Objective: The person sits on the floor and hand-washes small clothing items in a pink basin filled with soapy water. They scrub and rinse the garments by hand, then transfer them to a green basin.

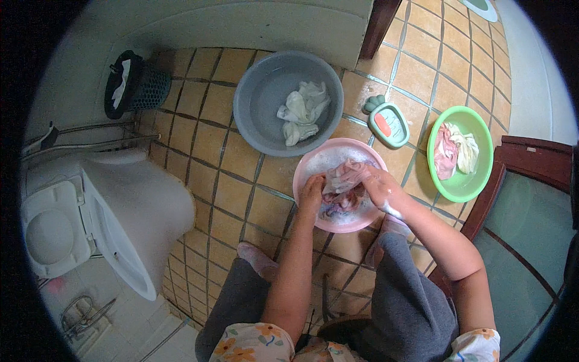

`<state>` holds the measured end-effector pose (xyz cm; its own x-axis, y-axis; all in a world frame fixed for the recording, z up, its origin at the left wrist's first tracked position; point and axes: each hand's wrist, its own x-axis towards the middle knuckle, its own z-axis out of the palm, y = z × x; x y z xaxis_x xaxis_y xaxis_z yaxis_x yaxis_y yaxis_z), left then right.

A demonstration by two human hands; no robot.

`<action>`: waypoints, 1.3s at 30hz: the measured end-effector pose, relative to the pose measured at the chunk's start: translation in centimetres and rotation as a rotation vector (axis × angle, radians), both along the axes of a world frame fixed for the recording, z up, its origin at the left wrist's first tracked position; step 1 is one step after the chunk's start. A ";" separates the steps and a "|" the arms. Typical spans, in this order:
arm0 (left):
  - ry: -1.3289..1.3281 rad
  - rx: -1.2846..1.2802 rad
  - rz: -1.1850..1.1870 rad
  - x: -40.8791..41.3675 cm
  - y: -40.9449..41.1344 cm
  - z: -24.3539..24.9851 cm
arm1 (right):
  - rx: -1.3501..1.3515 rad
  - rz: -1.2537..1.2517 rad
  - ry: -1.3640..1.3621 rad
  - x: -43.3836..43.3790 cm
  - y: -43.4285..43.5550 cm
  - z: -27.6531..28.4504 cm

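Observation:
A pink basin (300, 199) of sudsy water stands on the tiled floor before me. My right hand (379, 184) is closed on a wet pale pink cloth (346, 174), raised just over the suds. My left hand (312, 192) is at the basin's left side, against the same cloth; its fingers are partly hidden. Under the cloth, darker pink and purple fabric (339, 206) lies in the foam. Foam clings to my right wrist. Touching or close behind the pink basin is a grey basin (258, 104) of water with white cloths (298, 111) in it.
A green basin (486, 154) with pink and cream cloths stands at the right. Between the basins lies a green soap dish (390, 126) with an orange soap bar. A toilet (131, 226) and a dark wastebasket (151, 88) are at the left. A framed glass door (520, 226) stands at the right.

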<state>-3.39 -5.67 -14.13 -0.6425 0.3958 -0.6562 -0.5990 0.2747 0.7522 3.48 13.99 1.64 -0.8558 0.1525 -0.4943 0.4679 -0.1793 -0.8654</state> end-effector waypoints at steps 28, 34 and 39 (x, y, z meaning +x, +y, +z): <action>-0.553 0.633 0.518 -0.5 -1.8 1.7 | -0.376 -0.351 -0.339 2.1 4.4 -3.6; -0.639 0.699 0.527 -0.3 -1.4 5.4 | -0.626 -0.400 -0.199 2.6 5.7 -5.4; -0.760 1.175 0.258 -0.2 -2.0 5.0 | -0.062 -0.072 -0.028 1.8 4.5 -5.8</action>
<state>-3.56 -7.68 -9.10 -0.4252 0.8711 -0.2459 -0.8905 -0.4512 -0.0587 5.23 18.49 -4.17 -0.8294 0.1813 -0.5284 0.4758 -0.2666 -0.8382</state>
